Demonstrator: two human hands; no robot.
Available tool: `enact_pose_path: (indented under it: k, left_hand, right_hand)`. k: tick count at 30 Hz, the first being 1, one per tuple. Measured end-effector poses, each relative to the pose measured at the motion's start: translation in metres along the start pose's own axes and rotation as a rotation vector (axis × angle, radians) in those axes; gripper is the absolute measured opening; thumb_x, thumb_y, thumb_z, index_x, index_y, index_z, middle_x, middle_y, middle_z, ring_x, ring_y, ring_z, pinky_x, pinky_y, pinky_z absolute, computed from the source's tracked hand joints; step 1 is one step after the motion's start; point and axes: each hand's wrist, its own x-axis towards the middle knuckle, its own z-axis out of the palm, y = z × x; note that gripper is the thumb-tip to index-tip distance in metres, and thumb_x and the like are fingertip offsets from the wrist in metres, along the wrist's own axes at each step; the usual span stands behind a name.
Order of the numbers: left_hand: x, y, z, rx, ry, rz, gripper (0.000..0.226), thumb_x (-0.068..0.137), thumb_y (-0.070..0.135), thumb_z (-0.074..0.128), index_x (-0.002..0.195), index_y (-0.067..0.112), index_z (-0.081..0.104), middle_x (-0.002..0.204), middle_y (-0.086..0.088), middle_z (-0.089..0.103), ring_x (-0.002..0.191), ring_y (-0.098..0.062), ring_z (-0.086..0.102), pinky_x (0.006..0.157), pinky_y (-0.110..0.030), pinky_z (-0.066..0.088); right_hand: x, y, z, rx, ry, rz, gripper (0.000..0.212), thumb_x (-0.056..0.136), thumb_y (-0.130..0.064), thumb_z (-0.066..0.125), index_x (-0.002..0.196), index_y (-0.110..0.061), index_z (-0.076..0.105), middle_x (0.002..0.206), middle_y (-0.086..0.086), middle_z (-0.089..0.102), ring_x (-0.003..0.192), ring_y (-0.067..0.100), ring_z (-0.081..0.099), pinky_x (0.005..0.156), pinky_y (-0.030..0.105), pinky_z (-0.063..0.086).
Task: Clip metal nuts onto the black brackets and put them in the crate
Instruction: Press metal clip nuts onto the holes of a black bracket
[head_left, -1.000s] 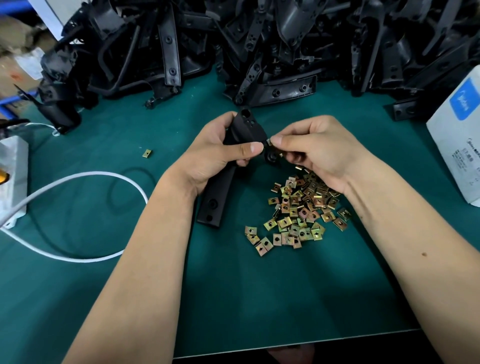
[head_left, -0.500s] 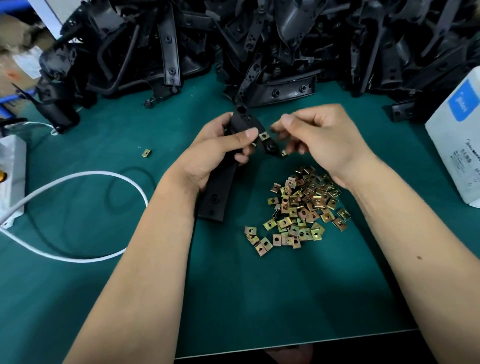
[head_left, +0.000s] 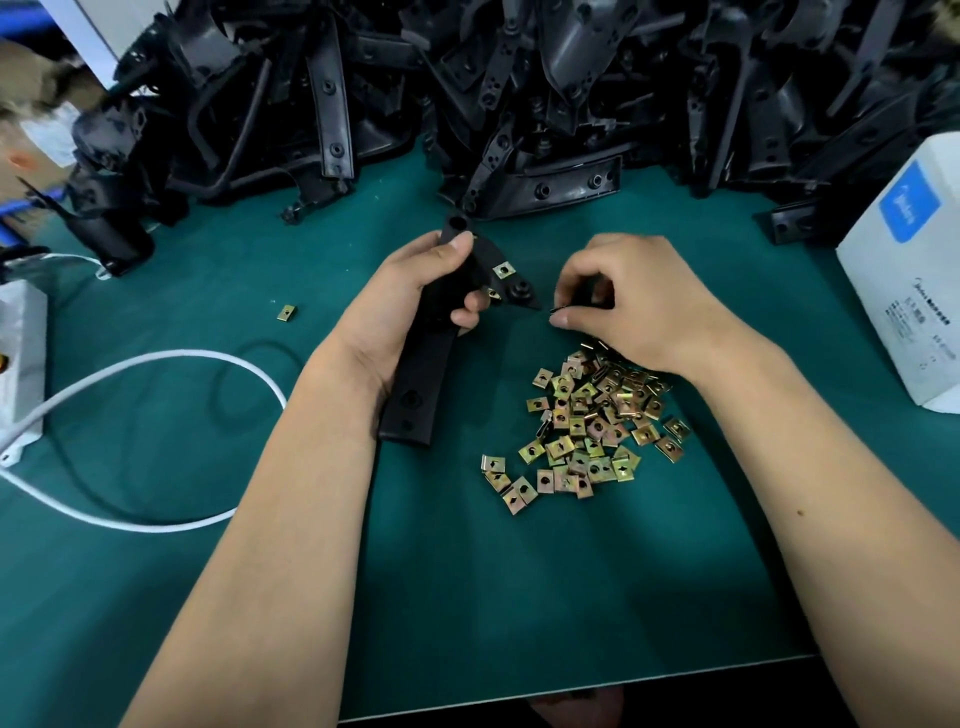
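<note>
Fingers (head_left: 457, 244) above green mat (head_left: 467, 597)

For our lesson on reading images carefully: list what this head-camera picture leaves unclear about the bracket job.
- Crate: none appears in the head view, so its place is unknown.
- Right hand: curled fingers hide whether it pinches a nut.
- Black bracket: the left hand covers its middle.
- White box: cut by the right edge; its print is too small.
</note>
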Motion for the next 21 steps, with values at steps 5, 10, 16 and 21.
enact_pose_path:
  k: [5, 10, 16, 21]
  left_hand:
    - [-0.003, 0.001, 0.004, 0.048, -0.042, -0.008, 0.017, 0.1, 0.016, 0.055, 0.11, 0.006, 0.046, 0.088, -0.01, 0.058, 0.066, -0.016, 0.047, 0.051, -0.02, 0.038]
    - [-0.004, 0.0, 0.008, 0.136, -0.041, -0.027, 0.01, 0.102, 0.012, 0.055, 0.107, 0.007, 0.047, 0.088, -0.016, 0.056, 0.064, -0.017, 0.049, 0.05, -0.019, 0.041]
    - [-0.003, -0.001, 0.007, 0.131, -0.042, -0.032, 0.011, 0.1, 0.013, 0.059, 0.103, 0.008, 0.049, 0.091, -0.016, 0.056, 0.065, -0.017, 0.05, 0.05, -0.02, 0.042]
    - [-0.002, -0.001, 0.006, 0.106, -0.051, -0.032, 0.012, 0.097, 0.014, 0.061, 0.098, 0.01, 0.05, 0.09, -0.014, 0.058, 0.066, -0.017, 0.05, 0.051, -0.02, 0.042]
  right_hand:
    - [0.0, -0.009, 0.007, 0.395, 0.151, 0.022, 0.018, 0.089, -0.006, 0.075, 0.082, -0.011, 0.06, 0.075, 0.003, 0.073, 0.068, 0.012, 0.073, 0.065, 0.031, 0.058]
    - [0.001, -0.015, 0.014, 0.673, 0.133, 0.075, 0.013, 0.09, 0.002, 0.075, 0.09, -0.002, 0.062, 0.068, 0.008, 0.074, 0.056, 0.02, 0.071, 0.053, 0.028, 0.056]
    - [0.001, -0.018, 0.017, 0.809, 0.178, 0.174, 0.008, 0.098, -0.009, 0.069, 0.095, -0.001, 0.068, 0.068, 0.013, 0.073, 0.051, 0.025, 0.069, 0.047, 0.027, 0.053]
    - [0.0, -0.018, 0.015, 0.874, 0.206, 0.234, 0.009, 0.094, 0.001, 0.07, 0.098, -0.005, 0.075, 0.08, 0.013, 0.075, 0.065, 0.02, 0.072, 0.058, 0.026, 0.057]
